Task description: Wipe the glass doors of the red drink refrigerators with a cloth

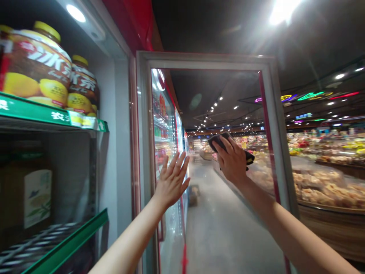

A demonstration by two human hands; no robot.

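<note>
An open fridge door with a glass pane (222, 213) and a grey frame (208, 61) stands in front of me. My left hand (172, 180) lies flat toward the left part of the glass, fingers spread, with nothing in it. To its right, my right hand (232, 160) presses a folded dark cloth (249, 156) to the glass. The cloth shows above the fingertips and beside the palm; the rest is hidden under the hand.
At left, fridge shelves hold large yellow-capped bottles (37, 68) behind a green shelf strip (54, 111). A lower green strip (71, 243) juts out beneath. Right of the door stands a display counter (330, 186) piled with pale goods. A shop aisle shows through the glass.
</note>
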